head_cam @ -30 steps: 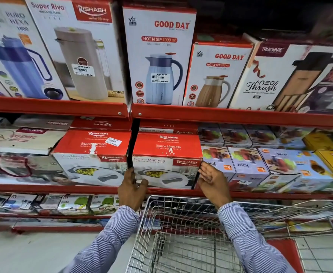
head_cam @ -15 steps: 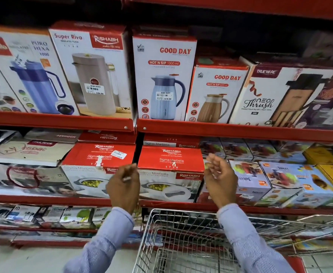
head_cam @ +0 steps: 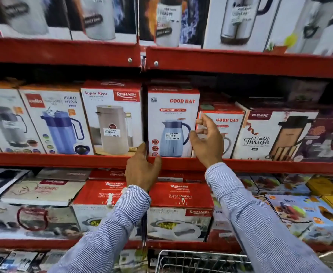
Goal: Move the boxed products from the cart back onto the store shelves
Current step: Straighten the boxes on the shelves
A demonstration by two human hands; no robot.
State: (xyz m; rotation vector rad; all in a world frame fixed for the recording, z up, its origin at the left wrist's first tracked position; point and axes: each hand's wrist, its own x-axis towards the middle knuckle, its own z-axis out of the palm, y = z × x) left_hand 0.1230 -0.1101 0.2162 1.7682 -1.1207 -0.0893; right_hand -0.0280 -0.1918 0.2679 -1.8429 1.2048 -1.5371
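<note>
The Good Day Hot N Sip flask box [head_cam: 173, 123] stands upright on the middle red shelf [head_cam: 63, 160], long axis vertical, printed front facing out, between the Super Riva box [head_cam: 112, 119] and a shorter Good Day box [head_cam: 228, 125]. The left hand [head_cam: 142, 168] rests at its lower left corner, fingers loosely spread against the shelf edge. The right hand [head_cam: 207, 140] hovers at its right edge, fingers released, gripping nothing. The wire cart [head_cam: 181, 261] sits below.
</note>
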